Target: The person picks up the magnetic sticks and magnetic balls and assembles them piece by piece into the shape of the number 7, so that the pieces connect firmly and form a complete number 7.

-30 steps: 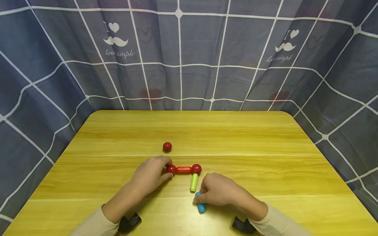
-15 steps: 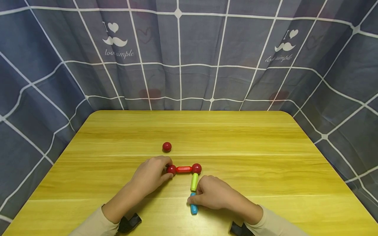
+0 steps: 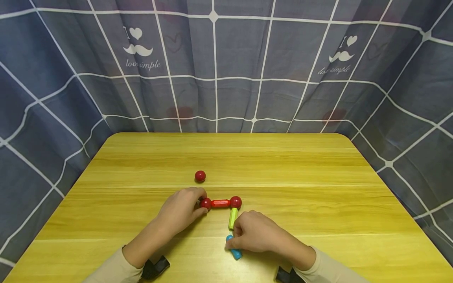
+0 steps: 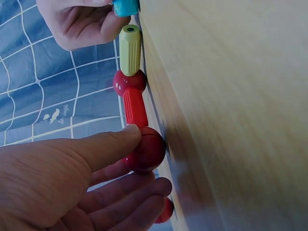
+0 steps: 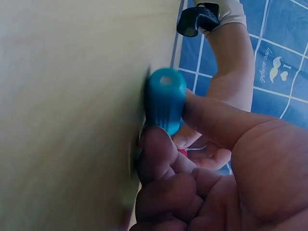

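Observation:
My left hand pinches a dark red ball at the left end of a red rod. A second red ball sits on the rod's right end, and a yellow-green rod runs from it toward me. With thumb and finger my right hand pinches a blue rod, tilted, just below the yellow-green one; in the head view a small gap shows between them. The right wrist view shows the blue rod's rounded end with a small hole.
Behind the joined pieces a loose red ball lies on the wooden table. Black bands are on both wrists. A grey-blue checked curtain hangs behind the table and at both sides.
The blue rod has moved left with my right hand, stood in line with the yellow-green rod half a second ago, and now slants away from it. My left hand has stayed in place.

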{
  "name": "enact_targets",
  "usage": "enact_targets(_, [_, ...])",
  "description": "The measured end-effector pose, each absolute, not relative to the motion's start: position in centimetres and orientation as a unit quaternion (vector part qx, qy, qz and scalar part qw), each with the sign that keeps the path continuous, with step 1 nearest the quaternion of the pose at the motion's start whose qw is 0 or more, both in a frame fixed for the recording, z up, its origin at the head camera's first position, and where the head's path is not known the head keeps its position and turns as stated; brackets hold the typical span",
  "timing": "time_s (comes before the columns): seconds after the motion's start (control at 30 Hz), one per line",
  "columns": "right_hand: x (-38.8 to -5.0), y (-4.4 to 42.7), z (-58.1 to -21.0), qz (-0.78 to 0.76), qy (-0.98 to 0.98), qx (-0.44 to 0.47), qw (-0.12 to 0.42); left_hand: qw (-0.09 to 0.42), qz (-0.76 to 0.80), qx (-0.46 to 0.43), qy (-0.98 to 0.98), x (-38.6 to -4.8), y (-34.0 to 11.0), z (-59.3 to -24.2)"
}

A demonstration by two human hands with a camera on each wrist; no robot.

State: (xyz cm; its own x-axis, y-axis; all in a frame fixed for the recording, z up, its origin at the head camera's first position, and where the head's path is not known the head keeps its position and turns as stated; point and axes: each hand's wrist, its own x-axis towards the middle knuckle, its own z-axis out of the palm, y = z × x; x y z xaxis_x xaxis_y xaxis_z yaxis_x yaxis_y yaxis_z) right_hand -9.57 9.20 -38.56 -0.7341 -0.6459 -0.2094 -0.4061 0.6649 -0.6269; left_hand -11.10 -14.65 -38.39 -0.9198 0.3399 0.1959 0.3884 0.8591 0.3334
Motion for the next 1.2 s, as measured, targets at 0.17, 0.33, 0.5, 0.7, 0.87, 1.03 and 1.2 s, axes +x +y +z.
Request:
enact_targets(0.17, [-9.5, 9.2, -38.3, -0.288, 0.879, -0.317, 0.211, 0.066, -0.187, -0.190, -0.961, -11.1, -14.6, -38.4])
enact_targets(0.33, [-9.4, 9.1, -38.2, -0.303, 0.868, -0.332, 0.208, 0.067, -0.189, -0.191, -0.961, -11.0, -14.7, -38.4])
enact_targets(0.5, [-9.4, 9.1, -38.1, -0.308, 0.866, -0.337, 0.202, 0.065, -0.190, -0.187, -0.962, -11.0, -14.7, -38.4])
enact_targets(0.7, [-9.7, 10.2, -37.9, -0.315, 0.876, -0.320, 0.177, 0.065, -0.187, -0.189, -0.962, -11.1, -14.7, -38.4])
enact_targets(0.87, [-9.2, 12.1, -38.1, -0.325, 0.878, -0.315, 0.153, 0.063, -0.184, -0.190, -0.962, -11.1, -14.7, -38.3])
enact_targets(1.03, [-8.4, 13.3, -38.9, -0.335, 0.866, -0.342, 0.144, 0.057, -0.179, -0.185, -0.965, -11.1, -14.6, -38.2])
enact_targets(1.2, [-8.3, 13.0, -39.4, -0.322, 0.861, -0.371, 0.135, 0.056, -0.180, -0.185, -0.964, -11.1, -14.5, -38.2])
